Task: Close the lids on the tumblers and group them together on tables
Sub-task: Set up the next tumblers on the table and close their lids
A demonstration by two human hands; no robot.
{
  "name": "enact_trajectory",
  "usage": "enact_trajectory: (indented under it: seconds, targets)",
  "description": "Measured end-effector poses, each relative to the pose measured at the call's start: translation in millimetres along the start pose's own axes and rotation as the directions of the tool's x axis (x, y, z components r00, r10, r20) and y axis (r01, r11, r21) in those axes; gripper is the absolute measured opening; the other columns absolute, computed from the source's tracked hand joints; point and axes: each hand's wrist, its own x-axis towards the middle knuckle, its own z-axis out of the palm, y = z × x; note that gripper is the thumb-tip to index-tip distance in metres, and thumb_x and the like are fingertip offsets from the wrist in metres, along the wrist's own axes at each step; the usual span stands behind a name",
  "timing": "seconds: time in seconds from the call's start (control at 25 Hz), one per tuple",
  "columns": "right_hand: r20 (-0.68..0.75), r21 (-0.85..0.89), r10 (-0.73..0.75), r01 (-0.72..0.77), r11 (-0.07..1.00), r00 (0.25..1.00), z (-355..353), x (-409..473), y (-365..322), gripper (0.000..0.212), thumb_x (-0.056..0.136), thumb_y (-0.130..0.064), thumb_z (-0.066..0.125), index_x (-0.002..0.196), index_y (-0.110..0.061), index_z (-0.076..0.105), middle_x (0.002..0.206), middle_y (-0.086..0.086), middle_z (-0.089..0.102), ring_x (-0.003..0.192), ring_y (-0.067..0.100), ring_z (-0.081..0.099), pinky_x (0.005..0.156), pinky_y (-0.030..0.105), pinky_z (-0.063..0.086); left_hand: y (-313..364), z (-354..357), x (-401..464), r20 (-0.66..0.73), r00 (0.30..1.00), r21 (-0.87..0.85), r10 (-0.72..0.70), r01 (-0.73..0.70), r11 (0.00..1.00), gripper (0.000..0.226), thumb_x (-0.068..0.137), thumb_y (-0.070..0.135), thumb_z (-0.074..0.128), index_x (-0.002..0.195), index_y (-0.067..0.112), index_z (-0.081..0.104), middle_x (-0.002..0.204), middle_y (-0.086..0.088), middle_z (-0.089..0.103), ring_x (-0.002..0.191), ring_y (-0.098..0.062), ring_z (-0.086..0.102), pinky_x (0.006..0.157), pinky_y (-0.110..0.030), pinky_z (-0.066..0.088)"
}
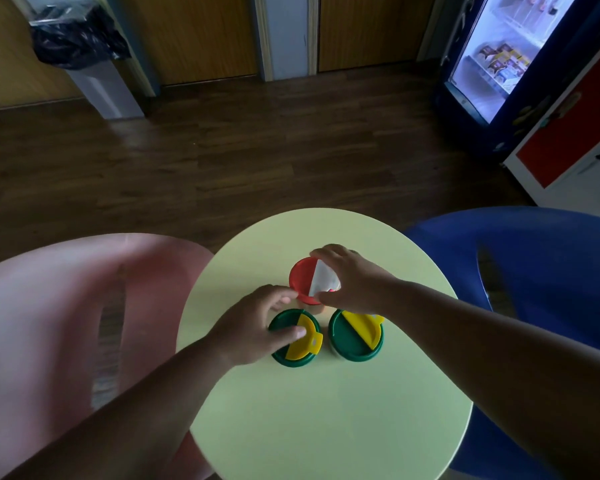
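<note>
Three tumblers stand close together on a round pale-green table [326,410]. The far one has a red lid [303,277] with a white flap [323,280]. My right hand [350,282] grips this lid's right side, fingers over the flap. Two near tumblers carry green lids with yellow flaps: the left one [293,358] and the right one [355,341]. My left hand [253,327] lies over the left green lid, its thumb on the yellow flap, its fingertips touching the red lid's edge.
A pink chair [66,323] stands left of the table and a blue chair [534,271] right of it. Beyond lie a dark wooden floor, a bin with a black bag [80,46] at the back left and a lit fridge [492,57] at the back right.
</note>
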Motion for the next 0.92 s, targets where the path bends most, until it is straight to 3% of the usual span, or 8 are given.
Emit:
enact_trajectory:
  seconds: [0.16,0.32,0.52,0.92]
  targets:
    - [0.143,-0.199,-0.074,0.102,0.975,0.987,1,23,-11,0.080,0.080,-0.052,0.069,0.148,-0.039,0.028,0.146,-0.006,0.039,0.128,0.026,0.043,0.090,0.043,0.051,13,8,-8,0.005,0.997,0.160,0.082,-0.082,0.984,0.087,0.056,0.072,0.078,0.127,0.038,0.041,0.126,0.024,0.048,0.111,0.004,0.050,0.089,-0.022,0.048]
    - [0.187,-0.262,-0.069,0.118,0.958,0.980,8,34,-13,0.077,0.079,-0.061,0.066,0.145,-0.044,0.029,0.136,-0.002,0.042,0.116,0.027,0.049,0.088,0.042,0.052,9,21,-11,-0.012,0.994,0.273,0.112,-0.104,0.956,0.097,0.055,0.070,0.079,0.132,0.035,0.032,0.132,0.017,0.046,0.113,-0.005,0.052,0.085,-0.022,0.046]
    - [0.182,-0.211,-0.041,0.080,0.974,0.982,4,31,-9,0.080,0.074,-0.055,0.074,0.143,-0.041,0.035,0.131,0.000,0.043,0.111,0.024,0.051,0.087,0.041,0.054,9,29,-13,-0.076,0.996,0.321,0.056,-0.029,0.946,0.095,0.061,0.066,0.077,0.136,0.029,0.032,0.134,0.011,0.047,0.112,-0.012,0.054,0.081,-0.021,0.044]
    - [0.207,-0.147,-0.027,0.059,0.987,0.978,4,18,-4,0.082,0.077,-0.056,0.071,0.146,-0.044,0.029,0.138,-0.003,0.040,0.118,0.024,0.049,0.087,0.037,0.053,7,25,-11,-0.038,0.993,0.293,0.115,-0.099,0.951,0.093,0.058,0.070,0.077,0.132,0.035,0.032,0.131,0.015,0.045,0.110,-0.009,0.054,0.084,-0.028,0.053]
